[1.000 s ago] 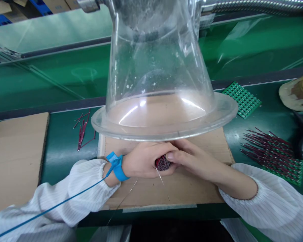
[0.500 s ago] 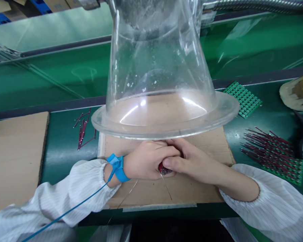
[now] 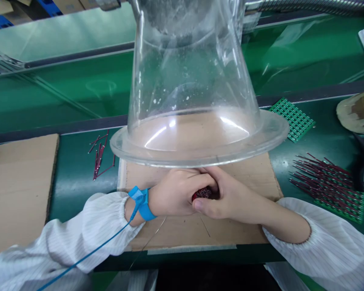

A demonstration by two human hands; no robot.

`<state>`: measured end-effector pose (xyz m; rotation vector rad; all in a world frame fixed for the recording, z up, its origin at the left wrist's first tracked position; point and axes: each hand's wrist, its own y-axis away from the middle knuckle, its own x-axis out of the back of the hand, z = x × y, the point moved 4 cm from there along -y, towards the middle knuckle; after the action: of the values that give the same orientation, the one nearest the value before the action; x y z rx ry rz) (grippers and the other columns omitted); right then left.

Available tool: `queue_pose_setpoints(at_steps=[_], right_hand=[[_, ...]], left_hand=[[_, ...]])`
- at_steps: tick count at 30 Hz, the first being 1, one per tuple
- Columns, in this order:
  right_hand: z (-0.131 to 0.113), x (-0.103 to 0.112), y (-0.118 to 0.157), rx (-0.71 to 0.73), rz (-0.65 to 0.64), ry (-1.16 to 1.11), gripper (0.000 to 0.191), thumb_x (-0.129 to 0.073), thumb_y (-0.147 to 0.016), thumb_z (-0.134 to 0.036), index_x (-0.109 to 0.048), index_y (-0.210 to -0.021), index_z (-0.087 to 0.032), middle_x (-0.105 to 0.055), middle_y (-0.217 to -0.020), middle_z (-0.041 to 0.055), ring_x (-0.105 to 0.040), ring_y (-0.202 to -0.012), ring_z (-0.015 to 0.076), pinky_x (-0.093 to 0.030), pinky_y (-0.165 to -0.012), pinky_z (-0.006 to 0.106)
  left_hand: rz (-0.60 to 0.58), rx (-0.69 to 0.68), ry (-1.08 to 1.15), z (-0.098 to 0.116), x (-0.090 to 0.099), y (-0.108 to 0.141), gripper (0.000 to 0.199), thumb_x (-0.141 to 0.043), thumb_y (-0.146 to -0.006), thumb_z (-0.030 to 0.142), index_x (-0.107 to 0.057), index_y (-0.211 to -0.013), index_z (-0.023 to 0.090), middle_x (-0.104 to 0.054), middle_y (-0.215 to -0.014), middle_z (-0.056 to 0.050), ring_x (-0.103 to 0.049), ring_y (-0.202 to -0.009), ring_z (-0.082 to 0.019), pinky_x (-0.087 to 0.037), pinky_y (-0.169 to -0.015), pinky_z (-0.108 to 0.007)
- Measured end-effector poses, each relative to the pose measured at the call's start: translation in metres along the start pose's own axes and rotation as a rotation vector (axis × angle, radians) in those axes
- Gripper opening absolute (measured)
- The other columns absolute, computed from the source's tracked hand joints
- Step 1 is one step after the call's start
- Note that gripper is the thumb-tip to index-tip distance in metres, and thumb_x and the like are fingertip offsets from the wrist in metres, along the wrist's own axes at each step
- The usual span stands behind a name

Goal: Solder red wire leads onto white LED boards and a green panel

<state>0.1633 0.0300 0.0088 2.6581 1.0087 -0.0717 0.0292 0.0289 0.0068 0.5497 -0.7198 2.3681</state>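
My left hand (image 3: 176,192), with a blue wrist strap (image 3: 143,203) and its cord, is wrapped round a bundle of dark red wires (image 3: 202,193). Only the bundle's near end shows, a cluster of tips between my hands. My right hand (image 3: 232,198) meets it from the other side, its thumb pressed at the lower edge of the end and its fingers curled behind, mostly hidden. Below the hands, two thin wires (image 3: 205,227) show over the cardboard (image 3: 182,236); where they begin is hidden.
A clear plastic hood (image 3: 194,93) hangs just above my hands. On the left are loose red wires (image 3: 98,159) and another cardboard sheet (image 3: 18,194). To the right lie red wires (image 3: 324,176) on a green circuit board (image 3: 356,204), another board (image 3: 293,119), black-handled tool (image 3: 361,165) and tape roll (image 3: 359,111).
My right thumb has slid slightly left and down across the bundle's end, and more of the wire tips now show. The thin wire under it shows less of its length.
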Motion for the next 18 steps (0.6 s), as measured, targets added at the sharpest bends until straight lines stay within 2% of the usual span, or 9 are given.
queue_pose_setpoints(at_steps=[4, 8, 12, 18], right_hand=[[0.0035, -0.0016, 0.0002, 0.034, 0.038, 0.009, 0.065, -0.079, -0.079, -0.019, -0.057, -0.14, -0.025, -0.067, -0.14, 0.0083, -0.068, -0.122, 0.0267, -0.061, -0.097, 0.04], [0.0073, -0.0009, 0.0012, 0.028, 0.043, -0.039, 0.06, -0.082, -0.086, -0.026, -0.057, -0.141, -0.025, -0.068, -0.138, 0.0078, -0.07, -0.118, 0.0242, -0.062, -0.097, 0.038], [0.0068, 0.0021, 0.0021, 0.018, 0.008, -0.067, 0.065, -0.083, -0.088, -0.037, -0.053, -0.144, -0.026, -0.066, -0.139, 0.0087, -0.07, -0.116, 0.0236, -0.063, -0.094, 0.038], [0.0036, 0.0023, 0.0019, 0.032, -0.005, -0.062, 0.066, -0.079, -0.087, -0.03, -0.051, -0.146, -0.026, -0.067, -0.136, 0.0081, -0.071, -0.109, 0.0221, -0.063, -0.088, 0.036]], left_hand=[[0.005, -0.004, -0.005, 0.0007, -0.0008, 0.0002, 0.01, -0.058, -0.086, 0.011, -0.064, -0.088, 0.019, -0.078, -0.084, -0.001, -0.074, -0.077, -0.015, -0.056, -0.07, -0.025], [0.016, 0.017, -0.01, -0.0019, 0.0005, 0.0007, 0.009, -0.061, -0.088, 0.012, -0.066, -0.091, 0.019, -0.078, -0.085, 0.0, -0.074, -0.079, -0.015, -0.057, -0.073, -0.026], [0.037, 0.027, 0.031, -0.0031, 0.0036, -0.0004, 0.003, -0.066, -0.092, 0.019, -0.068, -0.094, 0.02, -0.079, -0.089, 0.0, -0.074, -0.082, -0.016, -0.057, -0.074, -0.027], [0.057, 0.067, 0.056, -0.0031, 0.0057, -0.0016, 0.009, -0.068, -0.086, 0.014, -0.068, -0.092, 0.02, -0.079, -0.09, 0.001, -0.074, -0.082, -0.015, -0.059, -0.077, -0.027]])
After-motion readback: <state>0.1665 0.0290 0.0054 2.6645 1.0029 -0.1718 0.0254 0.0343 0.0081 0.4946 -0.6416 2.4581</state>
